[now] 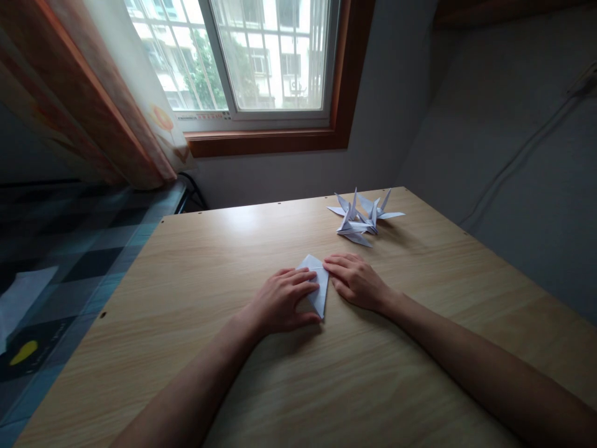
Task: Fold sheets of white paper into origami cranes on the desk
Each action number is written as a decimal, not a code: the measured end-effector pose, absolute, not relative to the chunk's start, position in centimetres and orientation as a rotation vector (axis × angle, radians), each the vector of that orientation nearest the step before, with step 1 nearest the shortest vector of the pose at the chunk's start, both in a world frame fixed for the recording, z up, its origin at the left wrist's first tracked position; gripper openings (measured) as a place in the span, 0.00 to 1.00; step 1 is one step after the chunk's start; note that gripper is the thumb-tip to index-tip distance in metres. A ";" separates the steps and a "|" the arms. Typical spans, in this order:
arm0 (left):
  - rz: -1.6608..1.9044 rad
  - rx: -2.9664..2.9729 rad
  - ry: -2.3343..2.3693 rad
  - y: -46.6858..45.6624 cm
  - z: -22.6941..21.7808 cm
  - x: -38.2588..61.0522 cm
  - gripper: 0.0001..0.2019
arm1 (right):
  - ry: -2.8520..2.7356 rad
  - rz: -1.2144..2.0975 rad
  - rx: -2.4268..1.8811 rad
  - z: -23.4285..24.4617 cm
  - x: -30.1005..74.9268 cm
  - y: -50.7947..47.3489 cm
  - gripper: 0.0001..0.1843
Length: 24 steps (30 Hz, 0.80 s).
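Observation:
A small folded piece of white paper (319,292), kite-shaped with its narrow point toward me, lies flat on the wooden table. Across its left side rests my left hand (290,300), fingers spread and pressing the paper down, the thumb by the lower tip. My right hand (355,281) lies on the tabletop to the right, its fingertips touching the paper's right upper edge. Its fingers are stretched out and grip nothing. Beyond my right hand stand several white paper cranes (357,225), clustered with wings overlapping.
The light wood table (219,261) reaches back toward the wall under a barred window (275,62). An orange curtain (107,93) hangs at the left, above a checked bed cover (93,249) with a white sheet of paper (28,298) on it. A cable (517,155) runs along the right wall.

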<state>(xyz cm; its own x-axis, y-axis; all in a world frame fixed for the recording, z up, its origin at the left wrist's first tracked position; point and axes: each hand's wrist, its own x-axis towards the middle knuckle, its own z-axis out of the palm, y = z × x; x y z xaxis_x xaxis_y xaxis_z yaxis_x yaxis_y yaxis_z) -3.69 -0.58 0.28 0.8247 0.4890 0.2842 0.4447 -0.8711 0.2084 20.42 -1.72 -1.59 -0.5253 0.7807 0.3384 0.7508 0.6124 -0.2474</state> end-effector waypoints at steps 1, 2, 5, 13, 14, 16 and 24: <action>0.529 2.851 0.751 -0.5 0.2 -3.7 0.25 | -2.423 0.117 -1.187 -1.7 20.5 -1.7 0.21; 0.561 2.826 0.776 -0.4 0.1 -3.8 0.22 | -2.419 0.136 -1.164 -1.7 20.5 -1.7 0.21; 0.652 2.734 0.856 -0.2 -0.1 -3.8 0.14 | -2.379 0.175 -1.142 -1.7 20.6 -1.7 0.16; 0.833 2.641 0.940 -0.2 -0.3 -3.9 0.10 | -2.337 0.288 -1.079 -0.9 20.7 -1.9 0.11; 0.849 2.646 0.963 -0.2 -0.3 -3.9 0.10 | -2.332 0.294 -1.086 -0.8 20.6 -2.0 0.09; 0.885 2.618 1.027 -0.2 -0.3 -3.9 0.09 | -2.312 0.305 -1.124 -0.8 20.3 -2.1 0.07; 0.953 2.387 1.224 -0.2 -0.4 -3.8 0.14 | -2.213 0.349 -1.366 -0.5 18.7 -1.3 0.12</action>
<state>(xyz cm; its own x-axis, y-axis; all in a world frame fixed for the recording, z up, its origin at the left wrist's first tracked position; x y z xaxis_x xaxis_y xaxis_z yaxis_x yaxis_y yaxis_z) -3.84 -0.17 -0.43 0.4188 0.8027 0.4246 0.6082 -0.5952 0.5252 18.73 -1.31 -0.52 -0.3623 0.8866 0.2875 0.7548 0.4601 -0.4675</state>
